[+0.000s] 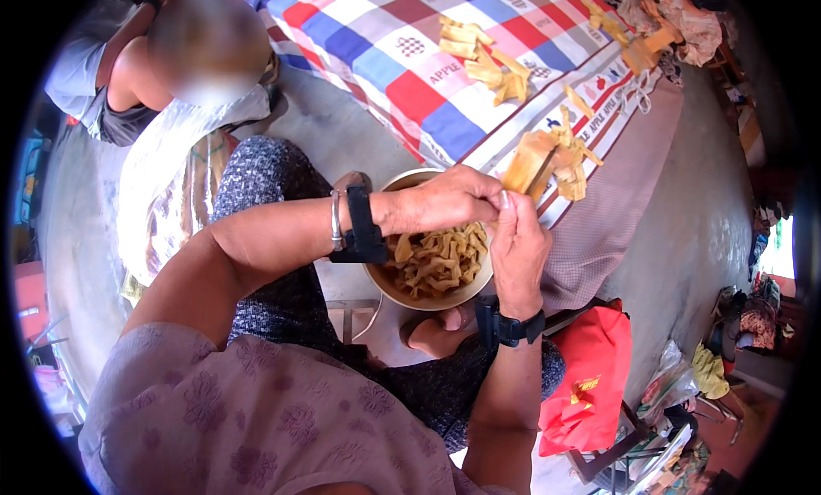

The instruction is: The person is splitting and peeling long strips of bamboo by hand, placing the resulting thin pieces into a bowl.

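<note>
My left hand (453, 197) and my right hand (520, 243) meet with their fingertips pinched together, above the far right rim of a round pale basin (400, 300). What they pinch is mostly hidden by the fingers. Many narrow yellow-tan folded strips (440, 260) fill the basin. Just beyond my fingertips shows a wider tan strip (526, 160), flat and dry-looking like leaf or husk; I cannot tell whether the fingers hold it or it lies on the cloth. A small heap of similar strips (571, 165) lies beside it.
A checked red, white and blue cloth (359, 65) covers the surface ahead, with more tan strips (487, 63) on it. Another person (137, 76) sits at the far left by a clear plastic bag (162, 187). A red bag (586, 379) is by my right knee.
</note>
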Demonstrator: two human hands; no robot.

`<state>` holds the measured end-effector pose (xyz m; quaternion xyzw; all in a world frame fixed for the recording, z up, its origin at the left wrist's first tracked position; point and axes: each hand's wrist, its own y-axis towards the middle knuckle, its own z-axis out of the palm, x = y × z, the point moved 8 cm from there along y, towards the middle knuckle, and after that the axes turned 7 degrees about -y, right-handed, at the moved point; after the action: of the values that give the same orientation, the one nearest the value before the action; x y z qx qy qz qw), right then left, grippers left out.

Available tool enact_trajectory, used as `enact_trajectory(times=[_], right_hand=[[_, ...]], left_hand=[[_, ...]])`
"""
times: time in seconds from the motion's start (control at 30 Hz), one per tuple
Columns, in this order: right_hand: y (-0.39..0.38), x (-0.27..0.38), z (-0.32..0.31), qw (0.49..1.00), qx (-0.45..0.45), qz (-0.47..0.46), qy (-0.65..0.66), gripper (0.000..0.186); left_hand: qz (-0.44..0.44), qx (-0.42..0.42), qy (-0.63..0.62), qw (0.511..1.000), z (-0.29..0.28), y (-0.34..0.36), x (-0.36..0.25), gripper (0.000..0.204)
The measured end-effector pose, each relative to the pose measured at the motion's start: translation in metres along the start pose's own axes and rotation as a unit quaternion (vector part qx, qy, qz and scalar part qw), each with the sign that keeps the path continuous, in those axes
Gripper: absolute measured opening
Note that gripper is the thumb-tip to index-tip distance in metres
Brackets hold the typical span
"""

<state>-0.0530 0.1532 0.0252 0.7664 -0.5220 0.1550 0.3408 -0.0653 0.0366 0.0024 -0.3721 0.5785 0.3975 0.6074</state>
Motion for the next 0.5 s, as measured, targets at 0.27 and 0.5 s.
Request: enact_trajectory(times=[0.27,0.5], right_hand=[[0.005,-0.030,-0.021,0.980,-0.010,0.095,0.176,0.025],[-0.004,0.009,-0.013,0.816,0.171,0.133,0.535,0.024]], left_hand=[[-0.093,0.055,-0.027,0.994,-0.025,-0.004,-0.010,0.015],[-0.076,0.019,-0.149,0.986,-0.018,0.000,-0.018,0.015]])
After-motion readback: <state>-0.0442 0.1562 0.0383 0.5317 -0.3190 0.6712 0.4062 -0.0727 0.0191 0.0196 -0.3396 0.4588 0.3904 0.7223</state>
